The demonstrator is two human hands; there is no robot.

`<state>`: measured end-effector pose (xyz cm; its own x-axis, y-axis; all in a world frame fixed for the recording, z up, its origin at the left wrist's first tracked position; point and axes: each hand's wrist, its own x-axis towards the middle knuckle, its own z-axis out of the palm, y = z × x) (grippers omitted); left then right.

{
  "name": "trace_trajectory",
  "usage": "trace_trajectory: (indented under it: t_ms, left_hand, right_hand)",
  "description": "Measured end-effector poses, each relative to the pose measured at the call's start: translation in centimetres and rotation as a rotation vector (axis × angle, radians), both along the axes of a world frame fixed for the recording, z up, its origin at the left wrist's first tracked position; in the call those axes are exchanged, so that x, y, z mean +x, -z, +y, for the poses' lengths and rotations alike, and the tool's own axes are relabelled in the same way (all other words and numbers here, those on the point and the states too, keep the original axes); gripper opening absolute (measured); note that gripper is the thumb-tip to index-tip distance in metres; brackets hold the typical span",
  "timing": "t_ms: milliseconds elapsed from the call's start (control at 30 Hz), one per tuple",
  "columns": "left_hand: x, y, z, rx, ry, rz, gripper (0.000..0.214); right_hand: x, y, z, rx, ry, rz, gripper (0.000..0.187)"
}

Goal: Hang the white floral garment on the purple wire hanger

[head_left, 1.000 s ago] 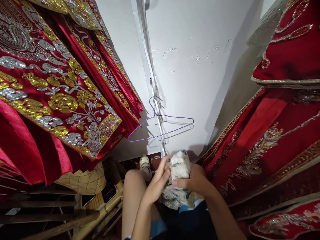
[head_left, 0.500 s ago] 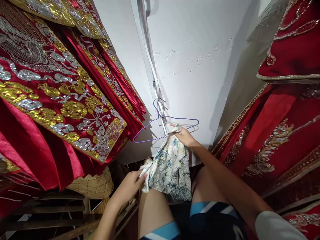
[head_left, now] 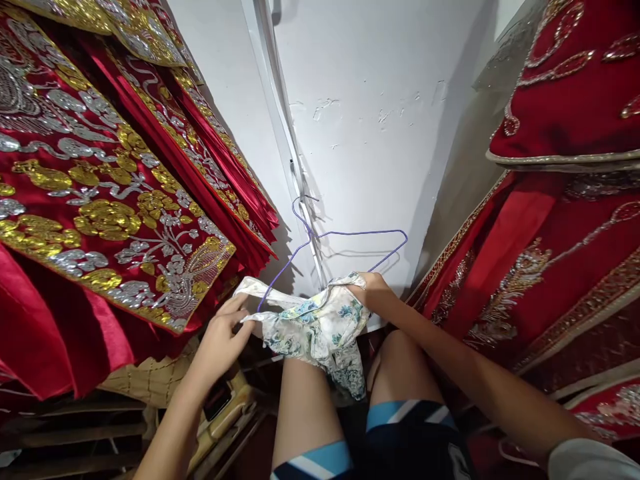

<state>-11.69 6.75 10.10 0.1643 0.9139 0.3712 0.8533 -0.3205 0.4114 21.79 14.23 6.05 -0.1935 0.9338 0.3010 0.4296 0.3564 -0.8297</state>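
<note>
A small floral garment (head_left: 320, 340), white with blue and green print, spreads between my two hands above my lap. My left hand (head_left: 223, 337) pinches its left edge, where a white band (head_left: 257, 288) stands apart from the printed front and leaves a gap. At the garment's other upper edge, my right hand (head_left: 373, 290) is closed on the cloth, with some fingers hidden behind it. A purple wire hanger (head_left: 367, 233) hangs just beyond. Its left corner reaches down into the gap by my left hand; its right arm stays outside, above my right hand.
The hanger hooks onto a white metal strip (head_left: 287, 133) along the pale wall (head_left: 365, 167). Red sequined costumes (head_left: 120, 193) hang close on the left, and beaded red garments (head_left: 555, 267) on the right. A bamboo seat (head_left: 225, 413) stands at lower left.
My left hand has moved up and left, drawing the garment's edge open around the hanger's left corner. My right hand has lowered slightly. The view has shifted a little right.
</note>
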Motion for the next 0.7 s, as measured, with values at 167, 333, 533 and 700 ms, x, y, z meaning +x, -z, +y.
trace_trajectory:
  t_ms: [167, 333, 533, 700]
  left_hand:
    - [4.9, -2.9, 1.6, 0.105, 0.067, -0.167, 0.026]
    - [7.1, -3.0, 4.0, 0.215, -0.008, -0.497, 0.033]
    - [6.9, -3.0, 4.2, 0.201, -0.029, -0.486, 0.029]
    - [6.4, -3.7, 4.0, 0.222, -0.100, -0.315, 0.030]
  right_hand:
    - [-1.1, -0.6, -2.4, -0.001, -0.159, 0.057, 0.022]
    - [0.4, -0.8, -2.5, 0.036, -0.088, 0.130, 0.024]
    - [6.0, -2.6, 2.3, 0.187, 0.325, 0.071, 0.069]
    - [7.4, -6.1, 4.1, 0.061, 0.157, -0.159, 0.037]
